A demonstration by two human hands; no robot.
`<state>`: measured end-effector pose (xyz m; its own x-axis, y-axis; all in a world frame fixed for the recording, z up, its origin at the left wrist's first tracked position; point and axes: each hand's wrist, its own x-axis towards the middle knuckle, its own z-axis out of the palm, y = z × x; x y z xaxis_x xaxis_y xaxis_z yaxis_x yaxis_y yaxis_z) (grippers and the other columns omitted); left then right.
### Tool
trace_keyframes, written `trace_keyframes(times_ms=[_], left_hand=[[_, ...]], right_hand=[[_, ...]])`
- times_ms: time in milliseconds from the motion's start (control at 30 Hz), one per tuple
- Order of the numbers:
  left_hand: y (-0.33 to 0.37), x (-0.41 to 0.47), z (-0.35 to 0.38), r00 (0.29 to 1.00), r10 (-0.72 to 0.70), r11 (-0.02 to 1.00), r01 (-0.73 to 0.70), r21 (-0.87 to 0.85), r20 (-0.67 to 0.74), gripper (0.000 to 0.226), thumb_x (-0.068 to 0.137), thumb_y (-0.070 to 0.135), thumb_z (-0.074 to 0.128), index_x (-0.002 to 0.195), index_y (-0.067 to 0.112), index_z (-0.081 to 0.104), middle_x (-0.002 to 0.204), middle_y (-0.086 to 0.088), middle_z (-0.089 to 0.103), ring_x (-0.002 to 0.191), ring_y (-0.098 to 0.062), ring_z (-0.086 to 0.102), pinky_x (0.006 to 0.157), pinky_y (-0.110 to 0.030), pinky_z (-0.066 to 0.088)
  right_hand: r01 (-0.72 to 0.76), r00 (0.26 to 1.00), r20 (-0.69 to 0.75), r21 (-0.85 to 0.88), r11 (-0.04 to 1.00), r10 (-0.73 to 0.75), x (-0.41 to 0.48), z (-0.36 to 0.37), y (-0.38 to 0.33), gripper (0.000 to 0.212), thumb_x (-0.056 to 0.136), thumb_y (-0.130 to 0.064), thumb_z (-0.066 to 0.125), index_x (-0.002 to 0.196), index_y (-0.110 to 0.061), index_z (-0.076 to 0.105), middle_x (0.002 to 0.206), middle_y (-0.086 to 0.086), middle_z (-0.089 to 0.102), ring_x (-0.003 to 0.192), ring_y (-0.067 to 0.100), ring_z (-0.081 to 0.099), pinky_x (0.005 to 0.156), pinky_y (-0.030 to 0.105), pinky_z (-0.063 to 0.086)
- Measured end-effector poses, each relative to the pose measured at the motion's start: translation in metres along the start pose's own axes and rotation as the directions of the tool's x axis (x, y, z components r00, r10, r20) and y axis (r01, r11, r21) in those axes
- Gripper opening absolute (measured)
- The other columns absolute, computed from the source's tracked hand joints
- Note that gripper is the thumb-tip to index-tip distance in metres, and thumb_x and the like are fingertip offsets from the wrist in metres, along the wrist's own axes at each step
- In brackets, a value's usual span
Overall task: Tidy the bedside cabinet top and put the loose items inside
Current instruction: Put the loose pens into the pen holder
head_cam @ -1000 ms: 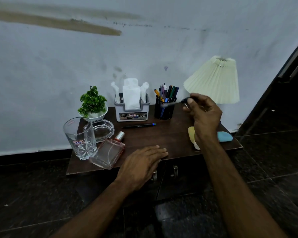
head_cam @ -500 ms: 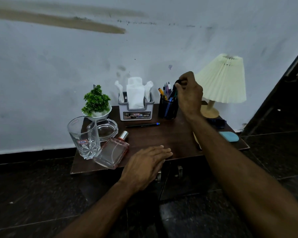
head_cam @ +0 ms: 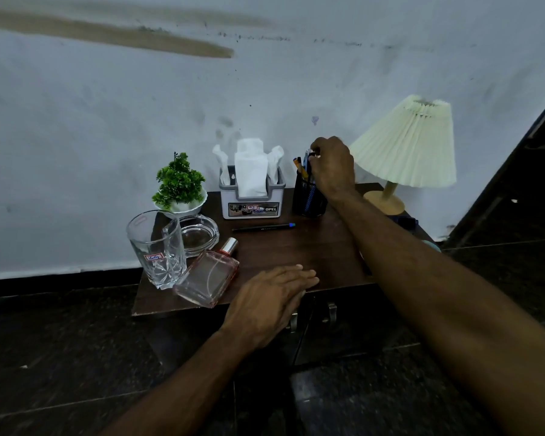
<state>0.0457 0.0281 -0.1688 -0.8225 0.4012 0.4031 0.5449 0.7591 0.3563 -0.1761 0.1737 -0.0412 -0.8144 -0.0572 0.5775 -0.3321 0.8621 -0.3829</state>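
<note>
A dark wooden bedside cabinet [head_cam: 312,250] stands against the wall. My right hand [head_cam: 332,163] is over the black mesh pen holder [head_cam: 307,198] at the back, its fingers curled round a dark pen among the pens standing in it. My left hand [head_cam: 274,297] lies flat on the front edge of the top, fingers straight. A black pen with a blue tip [head_cam: 263,227] lies loose in the middle. A pink perfume bottle [head_cam: 209,273] lies on its side at the front left, beside a drinking glass [head_cam: 156,247] and a glass ashtray [head_cam: 198,234].
A small potted plant [head_cam: 180,187] and a tissue box [head_cam: 252,196] stand at the back. A pleated lamp [head_cam: 406,146] stands at the back right, a dark object [head_cam: 404,221] and a light blue thing [head_cam: 433,245] behind my forearm. Two metal door handles [head_cam: 330,313] show below the front edge.
My right hand carried a dark pen from the right side of the top over to the pen holder and lowered it in. My left hand stayed on the front edge.
</note>
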Motion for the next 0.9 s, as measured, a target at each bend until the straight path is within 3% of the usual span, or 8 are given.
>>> trace_keyframes(times_ms=[100,200,267,333,500,633,800,900], left_hand=[[0.000,0.000,0.001,1.000,-0.011,1.000,0.011,0.003,0.000,0.039,0.108,0.038,0.042,0.142,0.036,0.061,0.149,0.026,0.054,0.143,0.007,0.040,0.111,-0.010,0.024],[-0.001,0.001,0.003,1.000,0.003,1.000,-0.003,-0.004,-0.002,0.039,0.107,0.037,0.043,0.142,0.035,0.061,0.149,0.024,0.055,0.143,0.005,0.042,0.115,-0.021,0.036],[-0.002,0.002,0.003,1.000,0.001,1.000,-0.001,-0.009,0.005,0.040,0.107,0.037,0.043,0.142,0.035,0.060,0.149,0.024,0.055,0.143,0.004,0.042,0.113,-0.027,0.041],[-0.001,0.001,0.002,1.000,-0.002,1.000,0.002,-0.001,0.010,0.040,0.107,0.037,0.041,0.143,0.036,0.059,0.150,0.024,0.054,0.143,0.004,0.042,0.111,-0.030,0.043],[0.002,0.002,-0.001,1.000,-0.004,1.000,0.003,0.017,0.020,0.041,0.107,0.036,0.042,0.144,0.037,0.058,0.151,0.024,0.053,0.144,0.005,0.040,0.110,-0.029,0.044],[0.001,0.002,-0.001,1.000,-0.004,1.000,0.004,0.012,0.028,0.041,0.107,0.037,0.041,0.145,0.037,0.057,0.151,0.025,0.052,0.144,0.005,0.039,0.109,-0.031,0.044],[0.001,0.002,0.000,1.000,-0.011,1.000,0.011,0.014,0.022,0.041,0.107,0.038,0.039,0.144,0.039,0.056,0.151,0.026,0.052,0.144,0.006,0.038,0.109,-0.034,0.045],[0.002,0.002,0.000,1.000,-0.008,1.000,0.008,0.009,0.009,0.041,0.107,0.038,0.039,0.143,0.038,0.058,0.150,0.025,0.054,0.143,0.005,0.040,0.109,-0.032,0.045]], right_hand=[[0.085,0.983,-0.173,0.107,0.991,-0.066,-0.019,-0.013,-0.005,0.024,0.096,-0.012,0.062,0.120,-0.009,0.065,0.120,0.012,0.058,0.093,0.024,0.067,0.078,0.034,0.053],[0.211,0.933,-0.330,0.180,0.961,-0.143,-0.060,-0.023,-0.014,0.010,0.092,-0.010,0.065,0.103,-0.010,0.066,0.104,0.008,0.061,0.083,0.018,0.063,0.071,0.028,0.051],[0.231,0.960,-0.205,0.184,0.955,-0.193,-0.088,-0.018,-0.013,0.006,0.091,-0.010,0.067,0.097,-0.011,0.068,0.097,0.005,0.063,0.080,0.015,0.060,0.072,0.030,0.053],[0.169,0.984,0.024,0.157,0.973,-0.175,-0.105,-0.007,-0.009,0.006,0.091,-0.013,0.069,0.096,-0.015,0.071,0.097,0.002,0.063,0.079,0.011,0.060,0.075,0.034,0.057],[0.091,0.919,0.381,0.036,0.995,-0.098,-0.108,0.011,-0.004,0.020,0.093,-0.023,0.073,0.112,-0.015,0.072,0.109,0.005,0.058,0.095,0.022,0.064,0.082,0.035,0.052],[0.103,0.876,0.473,0.016,0.995,-0.099,-0.100,0.017,-0.003,0.025,0.090,-0.018,0.076,0.115,-0.021,0.074,0.115,0.007,0.057,0.099,0.024,0.063,0.085,0.035,0.050],[0.097,0.868,0.484,0.049,0.994,-0.109,-0.101,0.013,0.001,0.009,0.086,-0.016,0.077,0.091,-0.021,0.071,0.106,0.004,0.063,0.094,0.020,0.063,0.081,0.037,0.053],[-0.046,0.906,0.421,0.216,0.975,-0.050,-0.112,0.005,0.008,0.006,0.085,-0.019,0.076,0.088,-0.023,0.072,0.089,-0.007,0.070,0.081,0.011,0.067,0.074,0.035,0.056]])
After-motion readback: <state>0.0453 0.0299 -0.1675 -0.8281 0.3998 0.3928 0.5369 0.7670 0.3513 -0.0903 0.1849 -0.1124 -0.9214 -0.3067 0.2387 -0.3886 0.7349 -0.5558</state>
